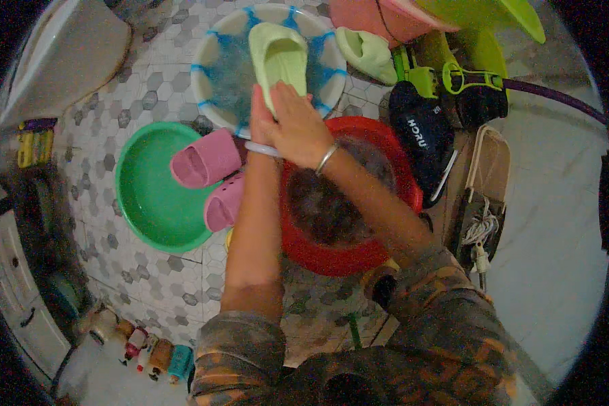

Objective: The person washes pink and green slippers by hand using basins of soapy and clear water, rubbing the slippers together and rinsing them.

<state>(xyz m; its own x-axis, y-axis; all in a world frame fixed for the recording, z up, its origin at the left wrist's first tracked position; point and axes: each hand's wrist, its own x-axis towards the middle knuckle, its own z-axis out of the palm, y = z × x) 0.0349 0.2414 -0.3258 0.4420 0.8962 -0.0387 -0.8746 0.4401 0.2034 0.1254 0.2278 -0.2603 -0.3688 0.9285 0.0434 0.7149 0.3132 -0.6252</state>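
A pale green slipper [279, 63] is held over a white basin with blue marks [201, 81], its toe pointing away from me. My left hand [261, 114] grips its heel end from the left and below. My right hand [300, 124] lies over the heel, its fingers on the slipper, so the heel sits between both hands. Cloudy water [231, 66] stands in the basin under the slipper. Beyond the basin's right rim lies a second pale green slipper [368, 53]. Below my right forearm is a red basin [325, 261] holding dark, murky water.
Two pink slippers [208, 157] rest at the right side of a green basin [152, 203]. On the right are a black item bearing writing [416, 137], a purple hose [553, 94] and a coiled white cord [482, 231]. Several bottles [160, 355] stand at lower left on the hexagon-tiled floor [147, 274].
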